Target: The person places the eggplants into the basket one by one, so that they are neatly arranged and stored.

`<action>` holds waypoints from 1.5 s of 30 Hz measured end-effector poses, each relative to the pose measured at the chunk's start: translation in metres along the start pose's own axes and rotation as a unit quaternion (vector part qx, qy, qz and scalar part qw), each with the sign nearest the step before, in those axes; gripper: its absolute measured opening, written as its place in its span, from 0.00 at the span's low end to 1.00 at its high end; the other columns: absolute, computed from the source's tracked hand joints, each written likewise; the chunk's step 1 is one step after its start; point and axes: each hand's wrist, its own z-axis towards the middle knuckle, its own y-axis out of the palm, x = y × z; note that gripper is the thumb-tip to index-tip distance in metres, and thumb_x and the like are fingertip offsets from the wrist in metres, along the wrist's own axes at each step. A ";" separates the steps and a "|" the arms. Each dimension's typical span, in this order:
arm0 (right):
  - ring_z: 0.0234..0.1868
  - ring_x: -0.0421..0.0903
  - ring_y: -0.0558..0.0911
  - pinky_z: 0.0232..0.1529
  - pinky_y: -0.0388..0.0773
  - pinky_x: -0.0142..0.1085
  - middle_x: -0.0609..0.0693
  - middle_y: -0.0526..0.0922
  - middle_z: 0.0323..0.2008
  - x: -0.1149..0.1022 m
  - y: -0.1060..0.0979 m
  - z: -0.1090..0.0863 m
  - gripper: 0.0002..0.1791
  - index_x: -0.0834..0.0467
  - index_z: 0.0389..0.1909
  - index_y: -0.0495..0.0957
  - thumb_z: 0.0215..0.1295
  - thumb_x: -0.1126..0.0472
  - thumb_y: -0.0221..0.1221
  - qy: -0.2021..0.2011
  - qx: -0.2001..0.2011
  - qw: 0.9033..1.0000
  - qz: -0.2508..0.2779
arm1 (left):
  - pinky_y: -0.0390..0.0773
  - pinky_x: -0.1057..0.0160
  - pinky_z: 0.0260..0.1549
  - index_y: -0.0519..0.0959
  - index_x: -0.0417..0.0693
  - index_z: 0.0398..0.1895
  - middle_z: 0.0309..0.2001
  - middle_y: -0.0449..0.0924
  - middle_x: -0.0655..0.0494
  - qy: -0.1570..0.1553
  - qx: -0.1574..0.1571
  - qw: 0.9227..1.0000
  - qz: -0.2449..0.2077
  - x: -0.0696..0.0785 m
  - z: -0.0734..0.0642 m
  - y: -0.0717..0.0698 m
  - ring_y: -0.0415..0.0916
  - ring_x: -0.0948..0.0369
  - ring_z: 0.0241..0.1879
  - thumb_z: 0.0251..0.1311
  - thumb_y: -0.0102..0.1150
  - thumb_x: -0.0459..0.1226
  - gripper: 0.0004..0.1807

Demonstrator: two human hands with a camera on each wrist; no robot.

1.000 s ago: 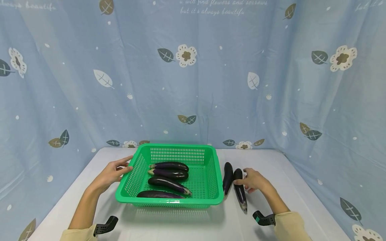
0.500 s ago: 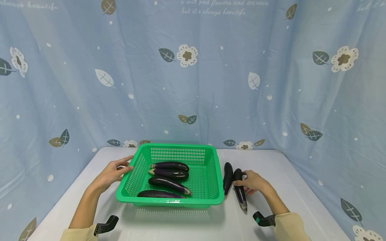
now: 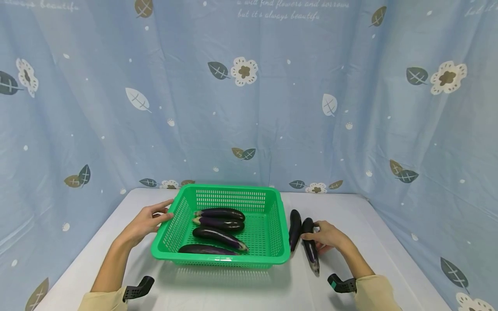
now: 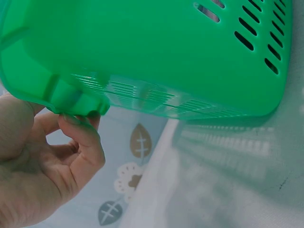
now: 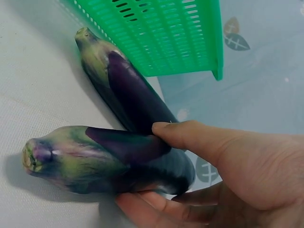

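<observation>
A green plastic basket point(image 3: 221, 259) with slotted walls holds several dark purple eggplants point(image 3: 221, 237). At its left side my left hand point(image 3: 145, 222) grips the rim, thumb and fingers bent at the edge in the left wrist view. Right of the basket, two more eggplants lie on the table. My right hand point(image 3: 328, 236) holds the outer eggplant point(image 5: 71, 161), thumb on top and fingers curled along its far side and under it. The inner eggplant point(image 5: 128, 90) lies against the held one, close to the basket wall. Part of the left fingers is hidden by the rim.
A white-covered table point(image 3: 218, 293) carries everything. Behind it hangs a blue curtain point(image 3: 272, 121) with leaf and flower prints. Both wrists wear black camera bands, and the sleeves are light yellow.
My right fingers and thumb have closed round the outer eggplant, which stays on the table. The left hand and basket have not moved; the head view has shifted slightly.
</observation>
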 end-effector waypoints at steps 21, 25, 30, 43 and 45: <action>0.26 0.48 0.82 0.27 0.84 0.43 0.59 0.79 0.30 0.001 -0.001 -0.005 0.48 0.77 0.69 0.56 0.60 0.52 0.67 -0.008 0.000 1.000 0.016 | 0.79 0.51 0.44 0.54 0.47 0.78 0.59 0.67 0.37 0.000 0.000 1.000 -0.002 0.000 0.000 0.000 0.73 0.63 0.46 0.69 0.56 0.47 0.39; 0.26 0.47 0.82 0.27 0.84 0.43 0.59 0.79 0.31 0.001 -0.002 -0.005 0.48 0.77 0.69 0.56 0.60 0.52 0.68 -0.007 0.002 1.000 0.010 | 0.79 0.50 0.44 0.54 0.47 0.78 0.59 0.67 0.37 -0.002 0.000 1.000 -0.001 0.000 0.001 -0.001 0.73 0.62 0.47 0.69 0.56 0.47 0.39; 0.26 0.48 0.82 0.27 0.84 0.43 0.60 0.78 0.32 0.002 -0.003 -0.006 0.47 0.75 0.69 0.57 0.59 0.53 0.68 -0.004 0.004 1.000 0.007 | 0.79 0.51 0.44 0.54 0.47 0.78 0.59 0.67 0.36 0.000 0.000 1.000 -0.003 -0.001 0.001 -0.001 0.73 0.62 0.47 0.69 0.56 0.48 0.39; 0.26 0.48 0.81 0.27 0.84 0.44 0.62 0.77 0.41 0.003 -0.015 -0.008 0.43 0.71 0.69 0.59 0.59 0.55 0.67 -0.005 -0.002 1.000 0.009 | 0.79 0.50 0.44 0.54 0.48 0.78 0.60 0.67 0.36 -0.010 -0.002 1.000 -0.005 0.001 0.002 -0.001 0.73 0.59 0.50 0.69 0.56 0.48 0.39; 0.26 0.48 0.82 0.26 0.84 0.44 0.62 0.78 0.40 0.002 -0.017 -0.009 0.43 0.71 0.69 0.60 0.58 0.56 0.67 -0.009 -0.002 1.000 0.007 | 0.79 0.49 0.44 0.54 0.48 0.78 0.61 0.66 0.36 -0.012 -0.002 1.000 -0.005 0.002 0.002 -0.002 0.73 0.58 0.52 0.69 0.56 0.48 0.39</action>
